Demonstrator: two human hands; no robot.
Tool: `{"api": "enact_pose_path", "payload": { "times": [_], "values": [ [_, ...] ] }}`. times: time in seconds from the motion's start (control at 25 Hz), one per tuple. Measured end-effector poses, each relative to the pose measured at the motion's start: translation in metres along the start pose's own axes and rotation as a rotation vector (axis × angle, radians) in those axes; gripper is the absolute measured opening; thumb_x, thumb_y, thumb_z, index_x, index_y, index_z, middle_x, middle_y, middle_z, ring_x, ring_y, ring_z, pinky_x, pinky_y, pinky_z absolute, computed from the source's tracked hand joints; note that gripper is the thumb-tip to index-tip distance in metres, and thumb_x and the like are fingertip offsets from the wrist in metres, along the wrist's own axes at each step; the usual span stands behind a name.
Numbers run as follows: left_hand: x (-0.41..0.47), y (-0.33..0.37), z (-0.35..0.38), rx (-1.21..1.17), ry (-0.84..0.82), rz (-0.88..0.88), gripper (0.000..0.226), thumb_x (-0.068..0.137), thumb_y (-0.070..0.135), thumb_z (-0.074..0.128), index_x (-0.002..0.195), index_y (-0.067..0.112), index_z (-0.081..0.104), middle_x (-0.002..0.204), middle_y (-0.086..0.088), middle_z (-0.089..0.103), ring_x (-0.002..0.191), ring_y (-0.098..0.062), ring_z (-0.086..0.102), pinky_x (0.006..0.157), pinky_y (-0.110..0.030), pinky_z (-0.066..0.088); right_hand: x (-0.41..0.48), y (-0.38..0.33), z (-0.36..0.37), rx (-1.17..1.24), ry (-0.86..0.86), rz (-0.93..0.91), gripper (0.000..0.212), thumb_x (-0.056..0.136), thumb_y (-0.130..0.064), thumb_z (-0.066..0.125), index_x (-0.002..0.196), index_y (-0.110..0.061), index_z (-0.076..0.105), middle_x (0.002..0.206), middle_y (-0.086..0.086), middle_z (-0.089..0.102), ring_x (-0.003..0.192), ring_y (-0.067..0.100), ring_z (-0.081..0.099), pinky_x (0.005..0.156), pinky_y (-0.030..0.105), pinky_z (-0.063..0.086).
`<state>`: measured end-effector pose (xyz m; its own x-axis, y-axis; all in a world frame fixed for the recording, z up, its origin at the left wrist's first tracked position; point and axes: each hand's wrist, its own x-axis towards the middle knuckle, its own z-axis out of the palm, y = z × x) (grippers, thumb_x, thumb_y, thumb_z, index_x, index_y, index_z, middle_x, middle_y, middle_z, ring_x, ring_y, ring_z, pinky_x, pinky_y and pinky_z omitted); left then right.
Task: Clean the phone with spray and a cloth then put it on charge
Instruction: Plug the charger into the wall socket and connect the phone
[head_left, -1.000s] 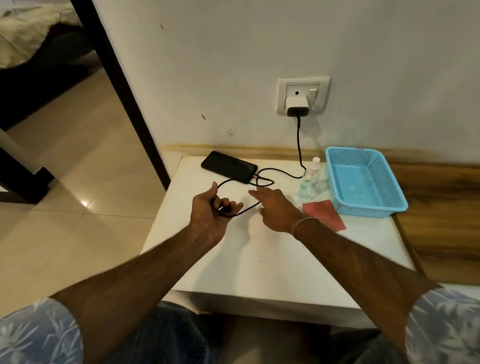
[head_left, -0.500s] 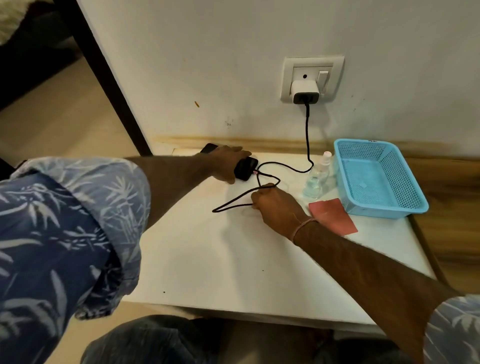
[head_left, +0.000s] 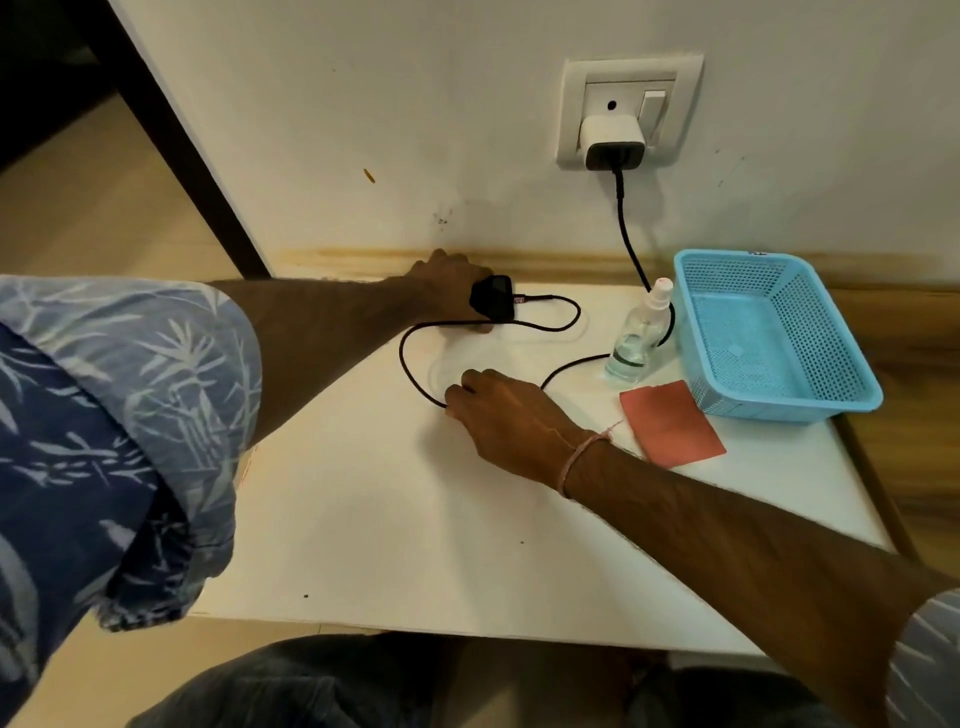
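Note:
The black phone (head_left: 493, 299) lies at the back of the white table (head_left: 415, 519), mostly covered by my left hand (head_left: 447, 283), which grips it. A black charging cable (head_left: 410, 358) is plugged into the phone's right end and loops across the table. My right hand (head_left: 498, 415) pinches that cable near the loop's front. The cable runs behind the clear spray bottle (head_left: 641, 332) up to the white charger (head_left: 613, 140) in the wall socket (head_left: 631, 111). A red cloth (head_left: 670, 423) lies flat to the right of my right hand.
A light blue perforated basket (head_left: 769, 332) stands at the table's back right corner, against the spray bottle. A wooden surface (head_left: 919, 374) adjoins the table on the right. A dark door frame (head_left: 171, 130) rises at the left, with tiled floor beyond.
My left hand let go of the cable and went to the phone, gripping it. My right hand took the cable and spread the loop wider. The head moved closer.

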<state>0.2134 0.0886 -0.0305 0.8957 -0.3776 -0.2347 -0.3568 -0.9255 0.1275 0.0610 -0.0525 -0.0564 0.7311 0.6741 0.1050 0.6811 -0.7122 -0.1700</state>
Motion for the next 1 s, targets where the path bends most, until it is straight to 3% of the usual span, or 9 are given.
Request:
{"api": "enact_pose_path", "payload": {
  "times": [0.08, 0.16, 0.28, 0.44, 0.6, 0.76, 0.8, 0.92, 1.0],
  "values": [
    [-0.013, 0.002, -0.008, -0.131, 0.157, 0.034, 0.042, 0.093, 0.041, 0.064, 0.127, 0.018, 0.063, 0.128, -0.014, 0.061, 0.120, -0.037, 0.050, 0.099, -0.045, 0.045, 0.013, 0.003, 0.002, 0.004, 0.017, 0.017, 0.018, 0.099, -0.015, 0.045, 0.110, -0.007, 0.056, 0.098, 0.012, 0.055, 0.085, 0.028, 0.054, 0.059, 0.031, 0.034],
    [-0.032, 0.001, -0.017, -0.539, 0.247, 0.025, 0.035, 0.101, 0.037, 0.055, 0.106, 0.005, 0.068, 0.112, -0.018, 0.070, 0.101, -0.035, 0.062, 0.088, -0.040, 0.053, 0.028, 0.009, 0.004, -0.015, 0.020, 0.011, 0.021, 0.098, -0.014, 0.047, 0.116, -0.008, 0.056, 0.103, 0.013, 0.056, 0.091, 0.029, 0.054, 0.063, 0.030, 0.034],
    [-0.068, -0.016, -0.030, -0.860, 0.034, 0.012, 0.057, 0.102, 0.046, 0.049, 0.093, -0.005, 0.070, 0.082, -0.019, 0.075, 0.073, -0.031, 0.070, 0.072, -0.036, 0.058, 0.047, 0.014, 0.008, -0.071, 0.037, -0.031, 0.022, 0.099, -0.018, 0.048, 0.116, -0.012, 0.060, 0.103, 0.012, 0.058, 0.094, 0.029, 0.054, 0.067, 0.032, 0.033],
    [-0.106, -0.045, -0.016, -0.491, -0.003, 0.019, 0.050, 0.102, 0.047, 0.047, 0.084, 0.009, 0.073, 0.072, -0.007, 0.074, 0.065, -0.014, 0.066, 0.066, -0.025, 0.053, 0.062, 0.012, 0.011, -0.115, 0.045, 0.047, 0.024, 0.095, -0.016, 0.055, 0.118, -0.014, 0.060, 0.109, 0.008, 0.063, 0.103, 0.027, 0.058, 0.080, 0.035, 0.046],
    [-0.122, -0.049, 0.012, -0.130, 0.050, 0.098, 0.039, 0.104, 0.040, 0.044, 0.096, 0.012, 0.070, 0.085, -0.002, 0.071, 0.080, -0.019, 0.065, 0.073, -0.036, 0.053, 0.048, -0.006, 0.016, -0.037, -0.033, 0.136, 0.032, 0.093, -0.025, 0.056, 0.122, -0.013, 0.060, 0.114, 0.008, 0.065, 0.100, 0.024, 0.060, 0.084, 0.038, 0.050],
    [-0.127, -0.044, 0.034, -0.013, 0.171, 0.151, 0.033, 0.103, 0.039, 0.049, 0.106, 0.013, 0.069, 0.096, -0.006, 0.065, 0.084, -0.022, 0.058, 0.072, -0.036, 0.049, 0.028, 0.010, 0.000, -0.018, 0.429, 0.117, 0.022, 0.090, -0.029, 0.055, 0.082, -0.011, 0.066, 0.076, 0.005, 0.064, 0.069, 0.020, 0.053, 0.065, 0.034, 0.050],
    [-0.127, -0.043, 0.038, -0.001, 0.183, 0.143, 0.033, 0.102, 0.039, 0.050, 0.111, 0.013, 0.068, 0.103, -0.007, 0.065, 0.090, -0.023, 0.058, 0.076, -0.037, 0.051, 0.029, 0.020, -0.003, -0.021, 0.446, 0.132, 0.021, 0.091, -0.028, 0.056, 0.090, -0.010, 0.066, 0.087, 0.008, 0.065, 0.081, 0.023, 0.056, 0.072, 0.037, 0.050],
    [-0.125, -0.046, 0.050, 0.073, 0.175, 0.071, 0.043, 0.101, 0.047, 0.048, 0.129, 0.016, 0.060, 0.124, -0.008, 0.058, 0.108, -0.024, 0.055, 0.088, -0.037, 0.050, 0.033, 0.044, 0.000, 0.006, 0.050, 0.214, 0.045, 0.099, -0.035, 0.046, 0.139, -0.015, 0.047, 0.148, 0.009, 0.041, 0.134, 0.028, 0.037, 0.109, 0.041, 0.036],
    [-0.123, -0.051, 0.057, 0.111, 0.184, 0.024, 0.051, 0.100, 0.052, 0.045, 0.136, 0.017, 0.054, 0.132, -0.009, 0.053, 0.113, -0.024, 0.051, 0.092, -0.035, 0.046, 0.034, 0.052, 0.011, -0.047, -0.063, 0.168, 0.048, 0.102, -0.033, 0.038, 0.146, -0.016, 0.036, 0.157, 0.007, 0.025, 0.144, 0.026, 0.022, 0.117, 0.038, 0.024]
  ]
}}
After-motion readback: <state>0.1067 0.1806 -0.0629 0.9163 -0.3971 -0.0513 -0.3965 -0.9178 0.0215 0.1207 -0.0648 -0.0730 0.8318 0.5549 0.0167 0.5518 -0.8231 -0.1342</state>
